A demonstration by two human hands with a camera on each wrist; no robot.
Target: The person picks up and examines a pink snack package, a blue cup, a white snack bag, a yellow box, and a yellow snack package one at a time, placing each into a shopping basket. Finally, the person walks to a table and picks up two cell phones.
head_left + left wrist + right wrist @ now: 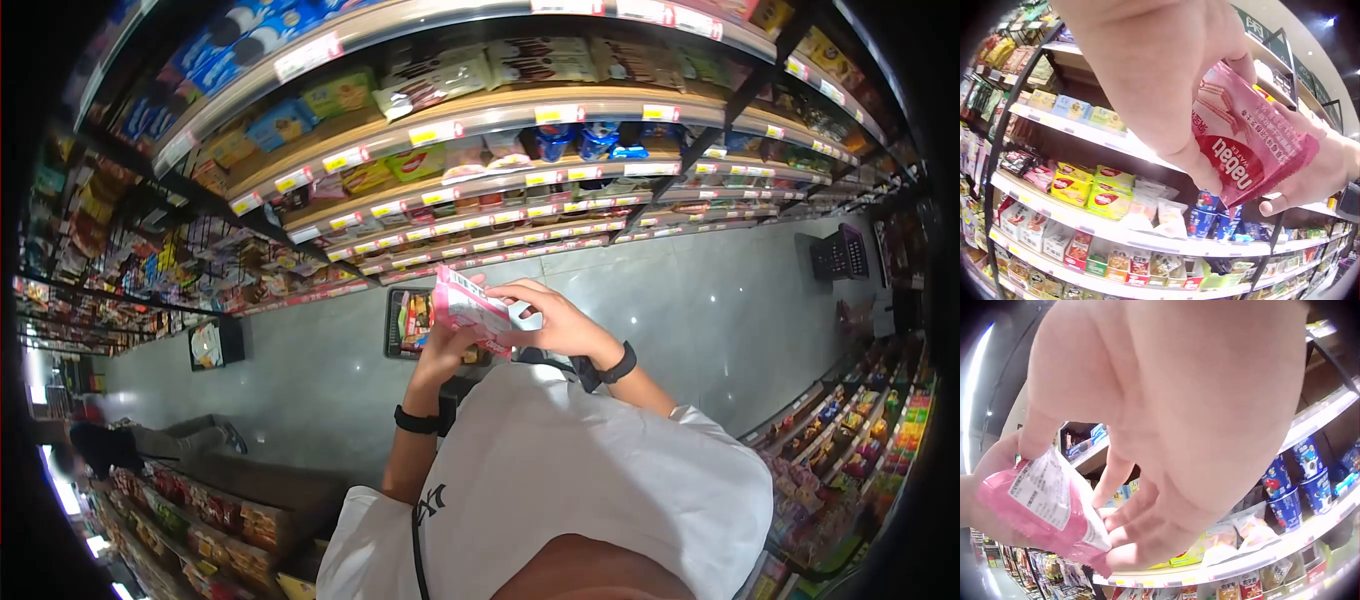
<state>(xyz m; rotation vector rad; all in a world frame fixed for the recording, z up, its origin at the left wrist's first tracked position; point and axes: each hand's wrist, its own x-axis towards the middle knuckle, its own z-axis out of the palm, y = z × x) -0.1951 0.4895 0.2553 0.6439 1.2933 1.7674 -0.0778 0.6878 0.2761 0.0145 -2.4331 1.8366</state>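
Pink wafer packet [466,305] held up near shelves [388,147] — left hand [439,359] pinches one side, right hand [562,325] grips another; a light touch at the edges should prevent crushing.

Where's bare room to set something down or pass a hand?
Bare floor between the right hand and the far-right basket; another patch between the packed basket and the dark container left of it. Crowded: the shelf ahead, inside the packed basket.
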